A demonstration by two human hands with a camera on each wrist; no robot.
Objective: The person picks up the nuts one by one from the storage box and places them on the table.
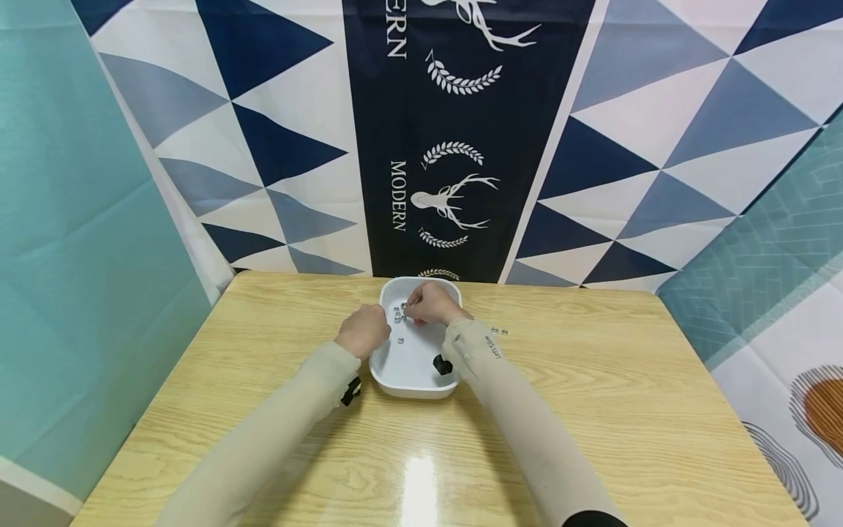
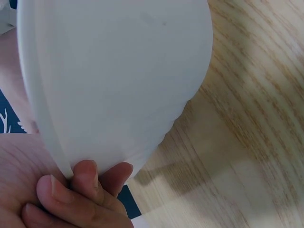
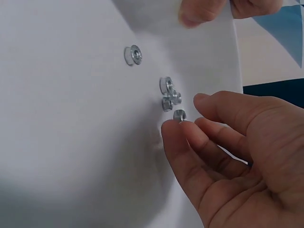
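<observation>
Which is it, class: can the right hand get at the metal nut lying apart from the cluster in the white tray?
Probably yes. The right hand is inside the white tray, and the lone metal nut lies uncovered. The left hand grips the white tray, seemingly without blocking the way.

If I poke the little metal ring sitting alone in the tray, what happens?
The metal ring might slide, since the white tray looks smooth. Tipped up, it could roll on its round rim. It's probably hard, given its metallic shine.
</observation>
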